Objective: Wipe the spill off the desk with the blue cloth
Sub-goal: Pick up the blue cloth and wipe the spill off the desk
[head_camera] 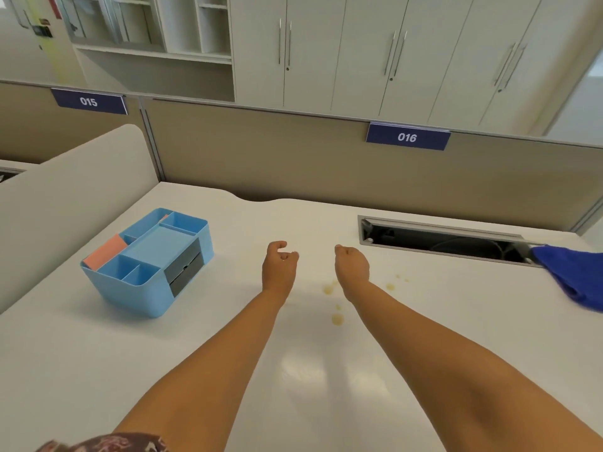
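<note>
Nothing wiped yet: yellowish spill (337, 318) sits in drops on the desk (98, 370) near centre, btwn & just beside the forearms. Left hand (280, 262) & right hand (352, 264) hover empty, fingers loosely curled. Blue cloth (574, 275) lies untouched at far right w/ its tip by the cable slot (440, 238); fetching it & wiping all remain.

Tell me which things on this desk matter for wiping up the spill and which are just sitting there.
For the job:
- blue cloth, at the right edge
- spill, yellowish drops near the right hand
- desk
- left hand, empty like the right

Just lying about:
- blue organizer
- cable slot
- number signs
</note>
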Tool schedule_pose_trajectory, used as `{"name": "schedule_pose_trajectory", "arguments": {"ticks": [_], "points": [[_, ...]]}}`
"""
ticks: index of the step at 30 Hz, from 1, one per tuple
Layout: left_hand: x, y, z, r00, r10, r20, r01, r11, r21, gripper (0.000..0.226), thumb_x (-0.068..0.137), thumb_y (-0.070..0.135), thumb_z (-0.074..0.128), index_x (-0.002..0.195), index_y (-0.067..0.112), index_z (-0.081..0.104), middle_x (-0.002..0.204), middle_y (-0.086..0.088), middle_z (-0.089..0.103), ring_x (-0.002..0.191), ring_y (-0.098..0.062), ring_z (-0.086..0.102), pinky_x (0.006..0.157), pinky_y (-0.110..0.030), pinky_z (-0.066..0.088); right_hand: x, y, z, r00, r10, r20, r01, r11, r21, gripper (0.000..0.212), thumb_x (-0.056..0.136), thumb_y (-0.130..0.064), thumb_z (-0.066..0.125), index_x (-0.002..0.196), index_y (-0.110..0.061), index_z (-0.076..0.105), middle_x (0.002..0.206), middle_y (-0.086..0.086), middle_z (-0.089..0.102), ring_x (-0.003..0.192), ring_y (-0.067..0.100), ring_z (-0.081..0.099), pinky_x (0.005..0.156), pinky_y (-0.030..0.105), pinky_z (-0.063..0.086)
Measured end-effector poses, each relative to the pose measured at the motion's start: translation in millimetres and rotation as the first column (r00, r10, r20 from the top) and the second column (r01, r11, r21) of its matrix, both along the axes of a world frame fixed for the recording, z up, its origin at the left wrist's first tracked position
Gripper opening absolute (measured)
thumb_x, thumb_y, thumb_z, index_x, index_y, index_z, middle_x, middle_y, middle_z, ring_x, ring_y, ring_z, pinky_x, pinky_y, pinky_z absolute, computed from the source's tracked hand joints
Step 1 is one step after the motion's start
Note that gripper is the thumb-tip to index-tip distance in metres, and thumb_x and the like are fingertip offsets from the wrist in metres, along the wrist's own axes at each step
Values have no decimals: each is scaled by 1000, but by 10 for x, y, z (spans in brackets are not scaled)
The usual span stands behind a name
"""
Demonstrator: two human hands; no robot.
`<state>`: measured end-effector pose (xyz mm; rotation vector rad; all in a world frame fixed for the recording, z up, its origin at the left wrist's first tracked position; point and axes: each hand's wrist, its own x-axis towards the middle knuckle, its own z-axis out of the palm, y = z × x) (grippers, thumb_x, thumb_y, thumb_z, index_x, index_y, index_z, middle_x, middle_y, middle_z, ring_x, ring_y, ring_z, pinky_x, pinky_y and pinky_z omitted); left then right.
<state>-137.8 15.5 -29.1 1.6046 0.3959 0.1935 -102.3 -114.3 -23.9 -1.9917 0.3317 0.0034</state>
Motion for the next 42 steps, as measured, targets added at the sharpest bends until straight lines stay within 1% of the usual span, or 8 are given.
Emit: {"name": "schedule_pose_trajectory", "arguments": {"ticks": [2,8,21,24,26,30,37,42], "points": [[74,-195,-23,999,-17,-51,15,999,-33,34,86,16,51,119,15,46,98,-5,55,87,-25,57,72,-32,44,-23,-104,-4,1000,-23,11,23,1000,-5,34,95,-26,37,67,-9,48,82,8,52,80,25,48,76,34,39],[165,-757,-85,991,-93,-94,89,995,-40,32,86,14,48,119,14,46,84,-1,54,83,-23,57,65,-30,43,-102,-559,-43,993,-99,66,101,995,-19,32,94,-29,39,101,-7,61,89,2,55,86,22,52,85,38,46],[199,-2292,51,963,-251,-98,256,966,42,31,88,14,46,119,13,48,101,-6,57,83,-21,57,69,-30,45,-147,-2088,-152,952,-301,45,304,951,-63,26,94,-32,40,88,-15,59,87,4,61,82,21,56,74,31,42],[166,-2729,22,959,-261,-111,267,963,42,31,88,14,47,119,12,48,105,-9,59,86,-23,57,72,-32,46,-166,-2585,-156,950,-306,55,309,948,-72,25,94,-32,41,86,-16,58,77,-3,58,84,20,55,80,35,47],[150,-3058,3,953,-277,-124,283,958,35,31,88,14,47,119,12,48,110,-11,59,92,-26,58,74,-33,46,-163,-2960,-144,953,-300,39,302,949,-88,27,94,-32,42,100,-14,62,96,1,65,94,22,58,89,36,47],[158,-3701,-4,942,-305,-144,312,949,34,31,89,12,47,120,10,48,119,-15,58,104,-30,58,82,-36,48,-181,-3727,-109,962,-273,15,271,946,-176,38,93,-30,43,125,-13,54,128,6,59,115,25,55,95,33,42],[253,-4680,-8,921,-349,-174,354,935,-2,31,89,11,47,120,9,49,120,-16,57,106,-30,57,87,-39,48,-142,-5049,-148,975,-221,25,210,876,-434,45,92,-28,52,134,-15,45,134,6,54,119,25,53,96,36,45],[450,-5067,-60,902,-399,-167,421,898,128,27,89,14,48,115,10,52,113,-13,61,94,-25,58,78,-33,46,83,-5744,-242,982,-176,-75,83,745,-662,56,87,-32,58,138,-19,40,138,5,49,124,26,47,99,40,42]]}}
